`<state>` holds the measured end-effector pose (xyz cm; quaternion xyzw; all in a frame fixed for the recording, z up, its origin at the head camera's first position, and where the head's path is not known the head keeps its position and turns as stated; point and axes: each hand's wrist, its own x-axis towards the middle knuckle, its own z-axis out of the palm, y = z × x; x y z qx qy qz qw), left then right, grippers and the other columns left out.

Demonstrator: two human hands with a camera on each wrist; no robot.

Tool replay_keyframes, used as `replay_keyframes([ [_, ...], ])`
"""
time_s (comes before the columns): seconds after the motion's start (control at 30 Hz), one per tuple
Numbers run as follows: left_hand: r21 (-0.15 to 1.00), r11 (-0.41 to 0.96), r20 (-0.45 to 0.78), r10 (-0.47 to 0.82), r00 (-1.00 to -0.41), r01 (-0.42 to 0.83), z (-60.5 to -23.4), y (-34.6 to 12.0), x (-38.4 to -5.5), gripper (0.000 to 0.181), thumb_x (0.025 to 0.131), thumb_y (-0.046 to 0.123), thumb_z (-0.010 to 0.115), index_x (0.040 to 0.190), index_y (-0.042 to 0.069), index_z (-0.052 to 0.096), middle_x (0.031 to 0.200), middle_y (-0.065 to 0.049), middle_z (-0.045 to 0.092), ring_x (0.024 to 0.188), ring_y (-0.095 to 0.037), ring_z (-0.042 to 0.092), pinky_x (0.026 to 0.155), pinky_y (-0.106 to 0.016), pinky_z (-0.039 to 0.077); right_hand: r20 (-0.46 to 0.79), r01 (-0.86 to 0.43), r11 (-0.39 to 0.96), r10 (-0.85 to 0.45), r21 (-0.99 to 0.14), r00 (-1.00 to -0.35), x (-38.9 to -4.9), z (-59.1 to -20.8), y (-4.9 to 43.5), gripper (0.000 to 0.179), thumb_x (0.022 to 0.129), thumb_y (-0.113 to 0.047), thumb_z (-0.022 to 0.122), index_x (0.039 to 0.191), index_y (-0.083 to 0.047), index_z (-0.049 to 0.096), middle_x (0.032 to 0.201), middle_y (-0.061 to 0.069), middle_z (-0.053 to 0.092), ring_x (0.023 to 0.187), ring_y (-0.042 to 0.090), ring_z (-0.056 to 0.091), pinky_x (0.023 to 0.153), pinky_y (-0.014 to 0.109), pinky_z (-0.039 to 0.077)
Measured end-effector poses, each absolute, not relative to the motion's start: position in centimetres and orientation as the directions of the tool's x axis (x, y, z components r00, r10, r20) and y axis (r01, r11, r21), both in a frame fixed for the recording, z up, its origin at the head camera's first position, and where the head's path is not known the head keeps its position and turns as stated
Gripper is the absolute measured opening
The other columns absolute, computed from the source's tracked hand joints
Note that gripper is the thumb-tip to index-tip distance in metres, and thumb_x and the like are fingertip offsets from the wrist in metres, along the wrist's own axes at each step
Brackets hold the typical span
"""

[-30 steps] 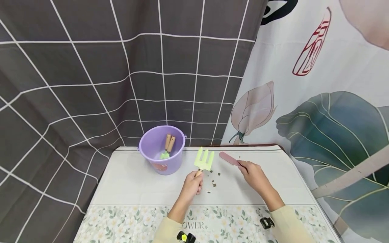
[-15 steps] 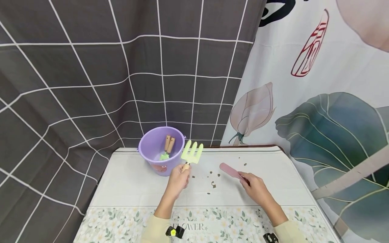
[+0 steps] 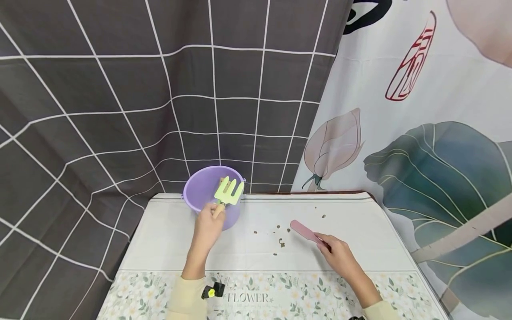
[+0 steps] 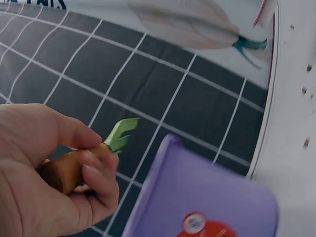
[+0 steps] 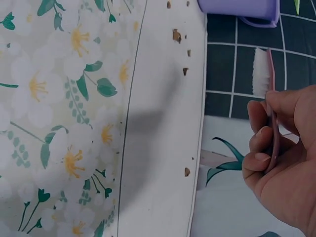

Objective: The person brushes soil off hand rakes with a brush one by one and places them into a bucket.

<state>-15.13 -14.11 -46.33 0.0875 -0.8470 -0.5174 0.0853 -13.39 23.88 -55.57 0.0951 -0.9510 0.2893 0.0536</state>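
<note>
My left hand (image 3: 209,224) grips the wooden handle of a small green garden fork (image 3: 229,192), its tines over the mouth of a purple bucket (image 3: 196,191). The left wrist view shows fingers and thumb curled round the handle (image 4: 71,170), with the bucket wall (image 4: 212,192) beside. My right hand (image 3: 336,254) holds a pink brush (image 3: 304,231) above the table, its white bristles (image 5: 260,73) visible in the right wrist view. Small brown crumbs (image 3: 282,242) lie scattered on the white tabletop between the hands. The wooden-handled tools inside the bucket are mostly hidden behind the fork.
The table (image 3: 160,240) has a white back part and a flowered front strip (image 3: 296,298). A dark grid-patterned curtain (image 3: 236,115) hangs behind the bucket. To the right hangs a white cloth (image 3: 372,80) with leaf and flower prints.
My left hand has carried the garden fork leftward from above the crumbs to the bucket's mouth. The right hand with the brush has shifted slightly toward me.
</note>
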Motion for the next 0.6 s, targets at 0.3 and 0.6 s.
replay_keyframes([
  [0.3, 0.775, 0.631, 0.183, -0.287, -0.940, -0.042, -45.5, -16.7, -16.0, 0.034, 0.092, 0.009, 0.066, 0.117, -0.013, 0.068, 0.100, -0.028, 0.061, 0.091, -0.039, 0.062, 0.077, -0.049, 0.059, 0.092, -0.193, 0.811, -0.171, -0.552, -0.981, -13.1, -55.5, 24.1, 0.032, 0.099, -0.010, 0.069, 0.131, -0.007, 0.070, 0.104, 0.007, 0.074, 0.074, 0.009, 0.053, 0.060, 0.021, 0.045],
  [0.6, 0.715, 0.694, 0.197, -0.309, -0.930, -0.079, -45.3, -18.5, -17.4, 0.025, 0.092, 0.011, 0.068, 0.107, -0.009, 0.072, 0.096, -0.027, 0.069, 0.095, -0.045, 0.065, 0.086, -0.057, 0.054, 0.171, -0.269, 0.808, -0.210, -0.524, -0.963, -12.7, -55.4, 24.7, 0.030, 0.097, -0.006, 0.070, 0.128, -0.005, 0.071, 0.108, 0.008, 0.075, 0.084, 0.011, 0.064, 0.065, 0.025, 0.053],
])
